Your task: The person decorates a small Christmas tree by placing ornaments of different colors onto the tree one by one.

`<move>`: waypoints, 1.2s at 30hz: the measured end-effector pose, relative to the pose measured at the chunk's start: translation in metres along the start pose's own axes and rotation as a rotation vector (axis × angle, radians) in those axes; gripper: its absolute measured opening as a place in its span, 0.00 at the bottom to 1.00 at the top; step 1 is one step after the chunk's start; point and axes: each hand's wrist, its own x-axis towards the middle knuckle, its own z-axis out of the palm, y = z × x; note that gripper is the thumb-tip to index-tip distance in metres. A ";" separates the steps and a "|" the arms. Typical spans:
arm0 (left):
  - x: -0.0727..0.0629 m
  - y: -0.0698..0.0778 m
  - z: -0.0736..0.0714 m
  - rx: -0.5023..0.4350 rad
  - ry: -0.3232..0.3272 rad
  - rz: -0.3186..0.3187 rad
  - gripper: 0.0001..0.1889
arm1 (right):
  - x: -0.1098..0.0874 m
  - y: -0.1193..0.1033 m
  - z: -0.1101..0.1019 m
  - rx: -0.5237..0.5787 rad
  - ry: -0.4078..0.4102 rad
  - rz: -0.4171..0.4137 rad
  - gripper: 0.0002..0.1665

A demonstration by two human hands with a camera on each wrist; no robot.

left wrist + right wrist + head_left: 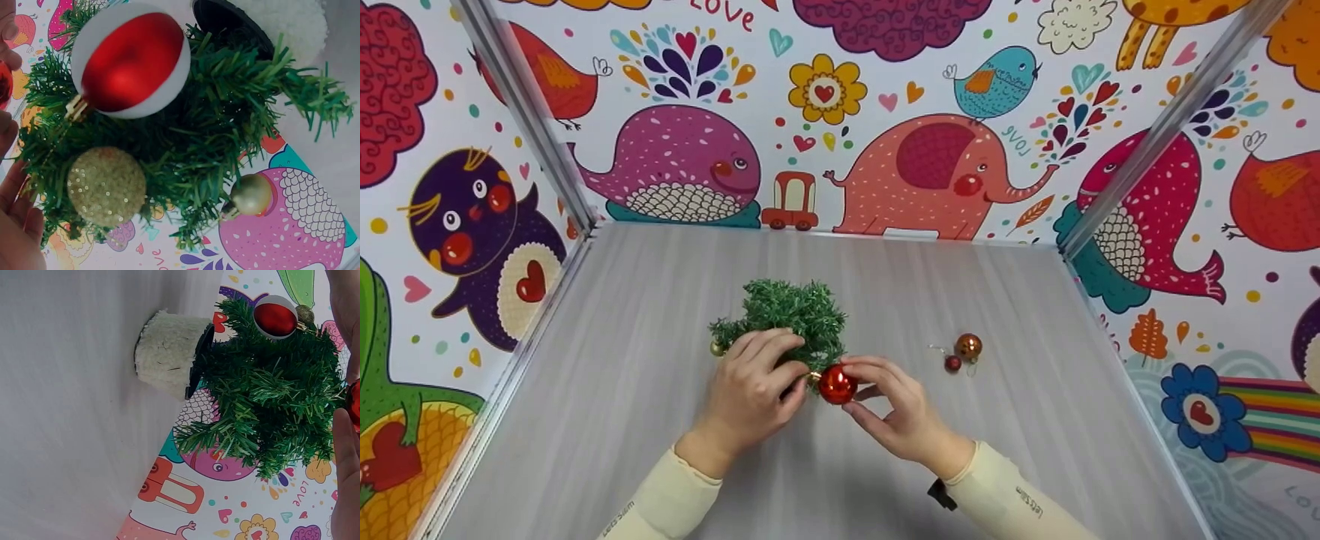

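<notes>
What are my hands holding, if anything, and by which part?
Your right hand holds the shiny red ball by its round side. Your left hand is beside its gold cap; its grip is unclear.

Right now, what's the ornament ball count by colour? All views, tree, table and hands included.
Red: 2 (large ball in the right hand; small ball on the table)
Red and white: 1 (two-tone ball, on the tree)
Gold: 2 (glittery ball, smooth ball, both on the tree)
Orange: 1 (spotted ball, on the table)
Total visible: 6

Red-and-white bauble (133, 62), glittery gold ball (107, 187) among green branches (197, 138)
</notes>
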 end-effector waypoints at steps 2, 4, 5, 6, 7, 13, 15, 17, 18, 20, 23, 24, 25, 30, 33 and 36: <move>0.001 0.000 -0.001 -0.006 0.031 0.000 0.03 | -0.003 0.001 0.001 -0.011 0.010 0.009 0.32; 0.002 0.000 -0.002 -0.009 0.060 0.000 0.03 | -0.006 0.001 0.003 -0.020 0.017 0.027 0.32; 0.002 0.000 -0.002 -0.009 0.071 0.001 0.03 | -0.007 0.001 0.004 -0.023 0.019 0.036 0.32; 0.002 0.000 -0.003 -0.009 0.082 0.002 0.03 | -0.009 0.001 0.006 -0.024 0.020 0.047 0.32; 0.003 0.000 -0.003 -0.007 0.090 0.003 0.03 | -0.011 0.001 0.007 -0.021 0.022 0.058 0.32; 0.003 0.003 -0.004 0.017 0.074 0.027 0.03 | -0.020 0.000 0.016 0.034 0.008 0.143 0.32; 0.002 0.004 -0.004 0.030 0.055 0.040 0.04 | -0.024 0.001 0.018 0.053 0.000 0.175 0.31; 0.002 0.004 -0.004 0.039 0.037 0.047 0.05 | -0.027 0.002 0.020 0.071 -0.007 0.204 0.31; 0.002 0.005 -0.004 0.042 0.029 0.049 0.06 | -0.028 0.002 0.021 0.078 -0.010 0.215 0.31; 0.003 0.005 -0.004 0.040 0.017 0.054 0.06 | -0.031 0.003 0.022 0.088 -0.016 0.235 0.31; 0.003 0.006 -0.004 0.031 -0.004 0.054 0.06 | -0.032 0.005 0.023 0.110 -0.032 0.265 0.30; 0.003 0.006 -0.004 0.029 -0.011 0.055 0.06 | -0.032 0.005 0.022 0.115 -0.037 0.271 0.30; 0.003 0.006 -0.004 0.025 -0.016 0.056 0.05 | -0.031 0.004 0.022 0.119 -0.042 0.278 0.29; 0.004 0.006 -0.003 0.013 -0.021 0.048 0.02 | -0.024 0.003 0.020 0.075 -0.029 0.249 0.26; 0.004 0.006 -0.003 0.010 -0.006 0.039 0.02 | -0.019 0.007 0.021 0.007 0.015 0.190 0.23; 0.004 0.006 -0.003 0.010 0.007 0.029 0.02 | -0.015 0.016 0.023 -0.051 0.046 0.137 0.20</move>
